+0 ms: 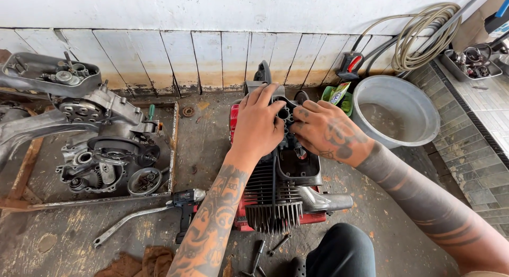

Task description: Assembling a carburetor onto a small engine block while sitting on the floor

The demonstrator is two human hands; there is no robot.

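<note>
Nearest the camera, a dark-clad knee (339, 250) is seen at the bottom edge, with loose bolts (265, 250) on the stained floor (207, 144) beside it.

Far left, a tray (32, 203) is filled with dismantled engine casings (106, 144). Just right of it, a long wrench (127, 221) and a cordless driver (185, 205) are laid on the floor, both well apart from the hands.

In the middle, a small finned engine (275, 195) on a red base is stood on the floor, its long axis running away from the camera toward the white wall (212, 54). A black plastic housing (299, 165) is seated on its far half.

The left hand (260, 126) is laid over the housing's left side, fingers spread and curled down upon it; a pressing hold is shown rather than a closed grasp. The right hand (323, 131) is set against the housing's right side, fingers bent inward at the round ports (284, 113) between the two hands; whether anything small is pinched there cannot be told. Both hands are touching the housing, almost meeting over its top.

Farther right, a grey basin (408, 104) is stood, with a coiled hose (424, 36) by the wall.
</note>
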